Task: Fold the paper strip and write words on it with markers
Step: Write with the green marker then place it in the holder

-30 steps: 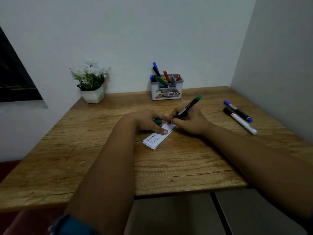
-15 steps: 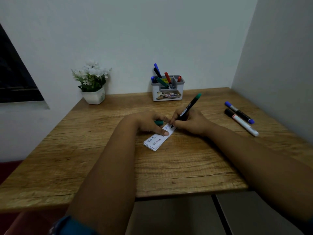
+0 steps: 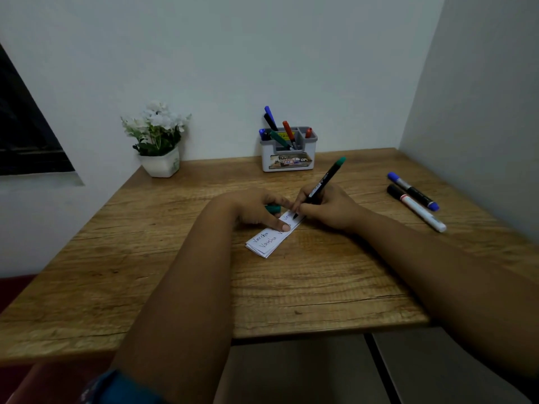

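Mid-bench: left hand, gripping green cap, pins folded paper strip steady while right hand grips green marker, writing.

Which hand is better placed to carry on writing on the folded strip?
Right. The right hand grips the green marker with its tip on the paper strip. The left hand holds the green cap and pins the strip with a fingertip.
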